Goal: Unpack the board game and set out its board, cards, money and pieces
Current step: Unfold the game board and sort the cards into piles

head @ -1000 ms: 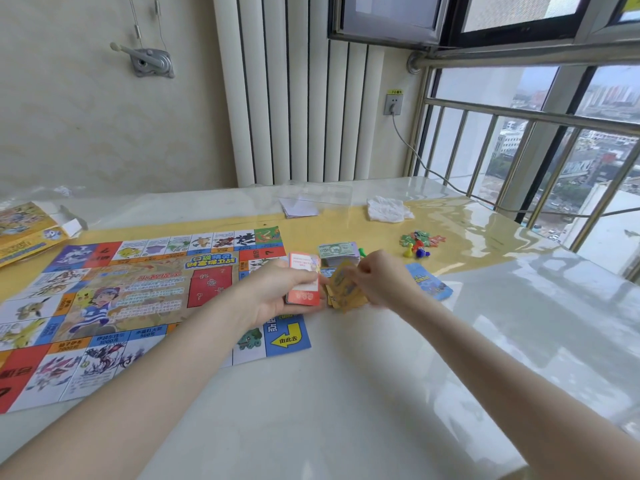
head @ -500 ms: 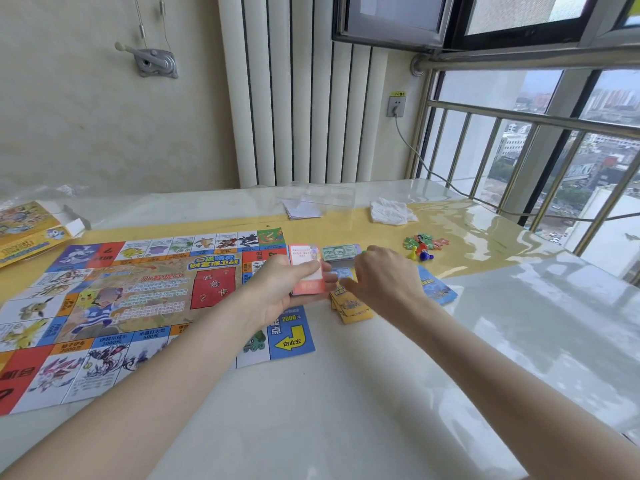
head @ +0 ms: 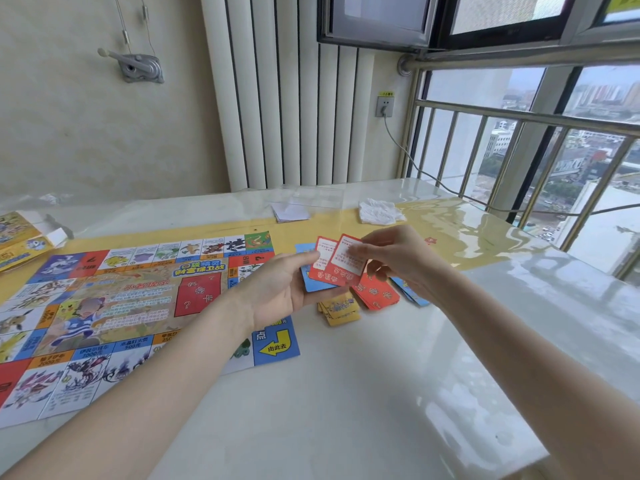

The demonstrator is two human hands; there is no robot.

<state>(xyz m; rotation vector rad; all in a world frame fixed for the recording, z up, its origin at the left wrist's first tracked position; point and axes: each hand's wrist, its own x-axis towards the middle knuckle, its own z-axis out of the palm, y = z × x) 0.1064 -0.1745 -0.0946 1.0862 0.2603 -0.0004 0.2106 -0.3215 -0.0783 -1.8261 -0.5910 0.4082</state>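
Far left, at the table edge: yellow printed cardboard game box [head: 19, 239], flap open, apparently emptied. Next to it, spread flat on the glossy white table [head: 346, 393]: large colourful paper game board [head: 114, 306], already set out.

Right of the board's far corner: left hand [head: 277, 289], palm up, fingers loosely cupped under a small fan of cards, blue-backed cards [head: 313, 284] beneath and red-bordered cards with white text panels [head: 327, 263] on top. Right hand [head: 398, 261] just beside, thumb and fingertips pinching the uppermost red-bordered card [head: 348, 258], seemingly drawing it off the fan.

Step in hand, by the look of it: sorting the cards by colour into separate piles. On the table below the hands: short stack of yellow cards [head: 339, 308], then a face-down pile of red cards [head: 377, 294], then blue cards [head: 412, 292] partly hidden by the right wrist. Next move likely calls for dropping the pinched card onto the red pile without scattering it.

Further back: small stack of white paper slips [head: 291, 213], clear plastic wrapper [head: 315, 199], crumpled white tissue [head: 379, 211]. Money and playing pieces not discernible here, perhaps hidden behind the hands. Nothing obstructing the piles.
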